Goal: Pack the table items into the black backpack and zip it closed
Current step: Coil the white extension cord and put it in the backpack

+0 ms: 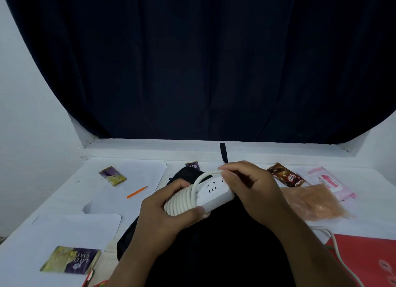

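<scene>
left hand (169, 209) fingers (177, 183) curled round the coiled end of the white power strip (214, 193), thumb across the cord wraps; right hand (250, 190) fingertips pinch the white cord (201, 177) loop at the strip's far end. strip held up over the black backpack (205, 244), which lies flat mid-table at 6 o'clock from the strip, its strap running off at 12. loose cord tail trails at 4 o'clock over the red folder (368, 259). orange mesh bag (315, 203) at 3 o'clock, just beside the right hand; brown snack packet (286, 175) and pink wipes pack (330, 181) at 2. orange pencil (137, 192) at 9, purple-yellow cake packet (112, 175) at 10, another (70, 260) at 7, a small one (192, 165) at 12. white table (64, 201) with paper sheets.
</scene>
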### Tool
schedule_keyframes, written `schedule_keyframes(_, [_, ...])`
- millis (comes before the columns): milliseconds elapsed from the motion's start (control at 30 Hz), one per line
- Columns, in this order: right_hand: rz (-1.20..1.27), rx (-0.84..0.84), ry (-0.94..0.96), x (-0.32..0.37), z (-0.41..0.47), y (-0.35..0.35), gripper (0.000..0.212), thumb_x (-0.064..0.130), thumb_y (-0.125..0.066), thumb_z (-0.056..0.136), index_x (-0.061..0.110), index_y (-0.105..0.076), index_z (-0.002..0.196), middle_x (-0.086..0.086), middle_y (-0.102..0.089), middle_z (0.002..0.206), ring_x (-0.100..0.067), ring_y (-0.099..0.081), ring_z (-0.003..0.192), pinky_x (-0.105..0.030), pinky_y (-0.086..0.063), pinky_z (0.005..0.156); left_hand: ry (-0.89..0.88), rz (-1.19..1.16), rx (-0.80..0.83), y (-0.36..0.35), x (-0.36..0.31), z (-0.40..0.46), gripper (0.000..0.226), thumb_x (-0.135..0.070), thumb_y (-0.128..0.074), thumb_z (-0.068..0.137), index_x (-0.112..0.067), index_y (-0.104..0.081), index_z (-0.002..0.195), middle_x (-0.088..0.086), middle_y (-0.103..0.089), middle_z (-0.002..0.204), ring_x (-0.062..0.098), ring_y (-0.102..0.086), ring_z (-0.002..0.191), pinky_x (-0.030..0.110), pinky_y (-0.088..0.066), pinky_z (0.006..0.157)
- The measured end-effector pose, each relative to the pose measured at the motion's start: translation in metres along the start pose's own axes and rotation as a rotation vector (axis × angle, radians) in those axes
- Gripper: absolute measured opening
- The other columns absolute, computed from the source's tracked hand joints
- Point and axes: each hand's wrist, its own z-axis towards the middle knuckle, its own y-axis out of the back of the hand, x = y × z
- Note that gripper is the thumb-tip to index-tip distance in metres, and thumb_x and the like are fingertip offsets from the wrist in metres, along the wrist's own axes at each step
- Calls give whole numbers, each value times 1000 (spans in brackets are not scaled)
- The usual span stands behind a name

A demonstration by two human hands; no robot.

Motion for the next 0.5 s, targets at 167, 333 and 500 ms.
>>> schedule_keyframes(167, [276, 44, -83, -7, -6, 9, 20, 37, -69, 80, 20, -77, 84, -5, -72, 75, -12, -59, 60, -20, -46, 57, 9, -215, 135, 5, 7, -1, 46, -29, -79, 68, -11, -70, 110, 10, -71, 98, 27, -67, 94, 31, -52, 80])
schedule_keyframes(333, [299, 100, -125, -16, -7, 1, 23, 41, -70, 83, 19, -75, 86, -3, -59, 61, -14, -45, 52, -24, -37, 48, -15, -476, 116, -7, 6, 1, 58, -31, -71, 70, -5, -67, 121, 24, -68, 108, 34, -66, 99, 34, -53, 82])
schedule_keyframes(500, [210, 139, -117, -18, -10, -6, 25, 37, -60, 93, 26, -70, 113, -8, -64, 71, -6, -48, 56, -18, -40, 56, 41, -515, -6, -14, 4, 2, 53, -33, -77, 68, -28, -72, 122, 5, -72, 122, 21, -67, 114, 22, -54, 86])
